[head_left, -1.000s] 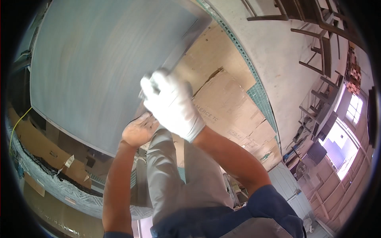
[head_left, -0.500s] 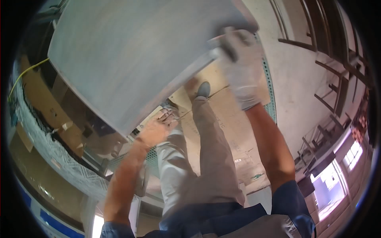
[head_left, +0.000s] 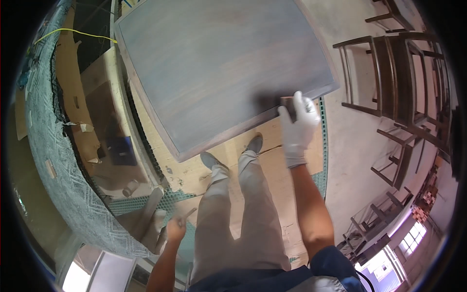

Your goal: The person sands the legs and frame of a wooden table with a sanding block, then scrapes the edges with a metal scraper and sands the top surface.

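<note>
A large grey flat panel [head_left: 219,68] with a wooden-looking raised border lies in front of me. At its near right edge is my right hand [head_left: 299,124], in a white glove. Between its thumb and fingers it grips a small reddish-brown block [head_left: 287,101], held against the panel's border; a dark shadow falls on the panel beside it. My left hand [head_left: 176,228] is bare and hangs low at my left side, away from the panel. Its fingers are closed, and a thin strip-like thing [head_left: 188,213] sticks out of it, too blurred to name.
Brown wooden chairs or frames [head_left: 389,73] stand on the right. A long patterned padded roll [head_left: 58,165] curves along the left, near cardboard and a yellow cord [head_left: 73,30]. My feet stand on a tan board [head_left: 262,170] over green perforated matting [head_left: 324,141].
My left hand has drawn back from the panel's near edge, down and left toward my side. The right hand stays at the panel's near right border. The whole view has shifted.
</note>
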